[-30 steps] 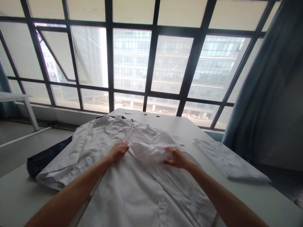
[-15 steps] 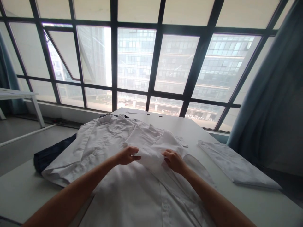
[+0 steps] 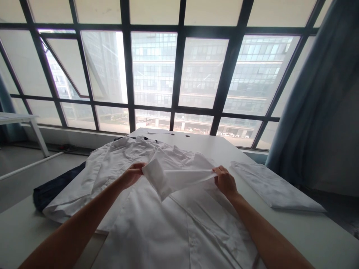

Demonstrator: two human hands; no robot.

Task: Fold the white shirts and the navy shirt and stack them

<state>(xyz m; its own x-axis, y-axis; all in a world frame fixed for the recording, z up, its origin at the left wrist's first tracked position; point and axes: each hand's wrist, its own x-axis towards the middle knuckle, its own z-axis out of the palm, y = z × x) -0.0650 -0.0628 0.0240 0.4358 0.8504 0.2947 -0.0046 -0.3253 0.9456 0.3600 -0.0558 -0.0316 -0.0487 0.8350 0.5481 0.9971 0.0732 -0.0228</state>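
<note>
A white shirt (image 3: 157,224) with a buttoned front lies spread before me, its near part towards my body. My left hand (image 3: 131,175) is closed, pinching the left end of a raised flap of the shirt, which looks like a collar or cuff (image 3: 157,177). At the other end of that flap, the fingers of my right hand (image 3: 226,181) are closed on the fabric's edge. Between both hands the cloth is drawn fairly taut, a pointed corner hanging down near the left. More crumpled white fabric (image 3: 117,157) lies beyond and to the left.
To the right, a folded white garment (image 3: 275,186) rests on the white table (image 3: 303,231). Dark navy cloth (image 3: 56,185) sticks out under the white fabric at the left. Another white table (image 3: 17,118) stands far left. Large windows and a blue curtain (image 3: 303,123) are behind.
My hands have moved apart, left hand leftwards and right hand rightwards, both slightly up. The flap between them is now lifted and stretched. The view has shifted slightly.
</note>
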